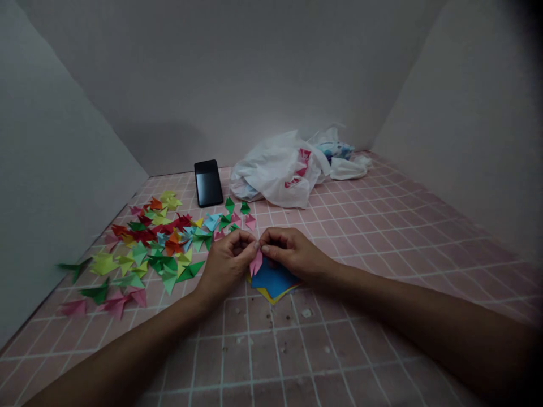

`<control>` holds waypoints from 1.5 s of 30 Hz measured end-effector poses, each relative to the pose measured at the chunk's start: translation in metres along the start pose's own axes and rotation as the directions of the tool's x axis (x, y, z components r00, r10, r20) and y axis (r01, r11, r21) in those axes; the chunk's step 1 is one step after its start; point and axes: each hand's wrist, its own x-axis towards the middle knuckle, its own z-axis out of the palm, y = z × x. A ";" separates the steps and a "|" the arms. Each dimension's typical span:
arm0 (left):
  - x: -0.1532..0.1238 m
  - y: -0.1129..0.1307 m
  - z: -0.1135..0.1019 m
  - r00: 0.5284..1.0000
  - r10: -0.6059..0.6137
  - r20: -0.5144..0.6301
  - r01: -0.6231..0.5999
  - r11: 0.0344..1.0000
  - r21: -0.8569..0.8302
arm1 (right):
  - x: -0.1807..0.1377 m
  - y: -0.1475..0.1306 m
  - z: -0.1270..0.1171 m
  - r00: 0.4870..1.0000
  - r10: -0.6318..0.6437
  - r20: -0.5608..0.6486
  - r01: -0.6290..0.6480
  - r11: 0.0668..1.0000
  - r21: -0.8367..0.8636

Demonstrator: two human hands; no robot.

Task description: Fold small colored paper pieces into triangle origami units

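My left hand (227, 264) and my right hand (292, 253) meet over the pink tiled floor (382, 237). Both pinch a small folded pink paper piece (255, 263) between their fingertips. Just beneath the hands lies a small stack of square paper sheets (274, 281), blue on top with yellow and orange edges showing under it. To the left of my left hand spreads a scatter of several folded paper triangles (156, 243) in green, yellow, red, pink, orange and light blue.
A black phone (208, 182) lies flat at the back, near the wall. A crumpled white plastic bag (282, 169) with red print sits to its right, more bags (339, 155) behind it. Grey walls close in left, back and right.
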 end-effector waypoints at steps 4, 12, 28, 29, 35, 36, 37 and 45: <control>-0.001 0.000 0.002 1.000 0.007 -0.007 -0.007 0.999 0.034 | 0.000 0.001 0.001 0.999 -0.033 -0.026 0.032 0.998 -0.057; -0.002 0.002 0.002 1.000 -0.010 -0.001 0.010 1.000 0.000 | -0.002 0.000 0.001 0.999 -0.040 -0.033 0.037 0.997 -0.070; -0.004 0.000 0.001 0.994 -0.045 0.097 0.053 0.995 -0.088 | -0.001 0.002 0.002 0.984 -0.067 -0.167 0.057 0.996 -0.062; -0.004 -0.001 0.001 0.993 -0.057 0.105 0.066 0.994 -0.092 | -0.001 0.001 0.002 0.982 -0.067 -0.175 0.056 0.996 -0.064; -0.003 -0.006 0.002 0.989 -0.118 0.094 0.128 0.987 -0.102 | -0.001 0.001 0.001 0.986 -0.077 -0.146 0.071 0.996 -0.046; -0.003 -0.007 0.002 0.988 -0.121 0.096 0.131 0.985 -0.108 | -0.001 0.002 0.001 0.986 -0.086 -0.145 0.079 0.995 -0.054; -0.003 -0.008 0.002 0.987 -0.124 0.103 0.135 0.984 -0.114 | -0.001 0.002 0.001 0.985 -0.094 -0.147 0.085 0.994 -0.067; -0.003 -0.007 0.001 0.991 -0.097 0.089 0.108 0.985 -0.135 | -0.002 0.002 0.000 0.980 -0.081 -0.183 0.071 0.996 -0.057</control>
